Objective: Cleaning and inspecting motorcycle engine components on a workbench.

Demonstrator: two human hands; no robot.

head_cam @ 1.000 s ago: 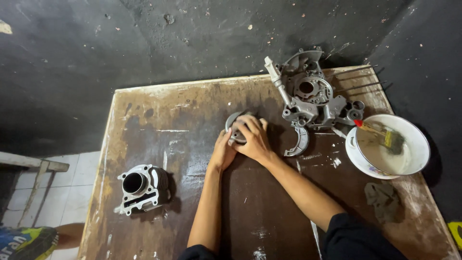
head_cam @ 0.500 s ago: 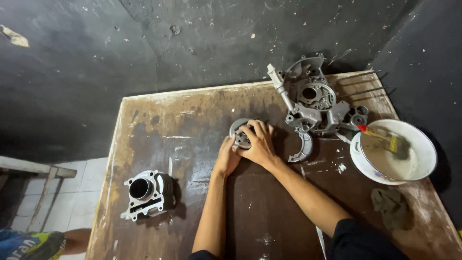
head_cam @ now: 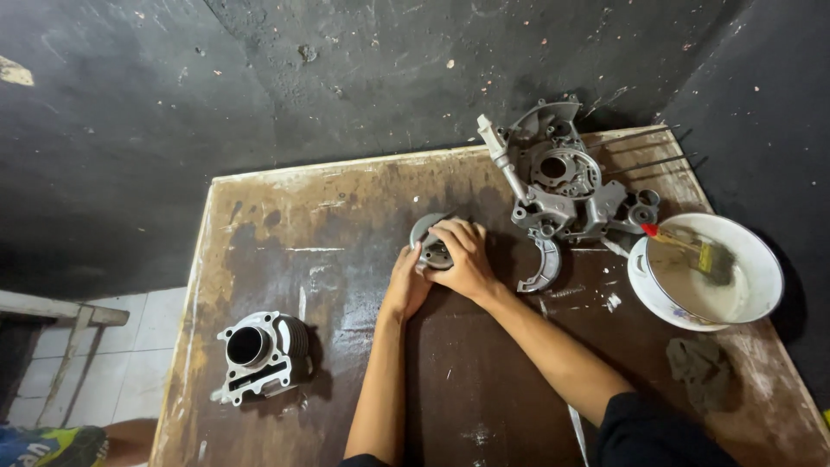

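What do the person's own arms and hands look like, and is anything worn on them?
Both hands are bare: the left hand and the right hand wear no gloves, rings or watch that can be seen. The forearms are uncovered. A dark, black-looking sleeve covers the right upper arm; at the left arm, only a dark edge shows at the bottom of the picture.

Matt grey cast-metal engine cylinder (head_cam: 259, 355) sits on a stained, worn wooden table (head_cam: 285, 225), beside a glossy white bowl (head_cam: 752, 285).
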